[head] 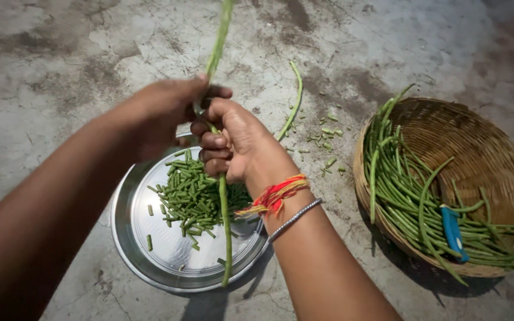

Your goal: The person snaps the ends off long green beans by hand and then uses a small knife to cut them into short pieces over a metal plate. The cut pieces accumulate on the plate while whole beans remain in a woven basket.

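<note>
Left hand (165,110), right hand (233,139) grip long bean (226,220) over steel plate (144,249).

Long green bean (225,226), upright above steel plate (127,238)

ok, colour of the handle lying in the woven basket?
Blue handle, among long green beans; head view.

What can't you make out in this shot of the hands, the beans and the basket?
Head view:
- Long bean: its top runs off the upper edge.
- Left hand and right hand: the fingers cover the bean between them.
- Blue object in the basket: partly under beans, kind unclear.
</note>
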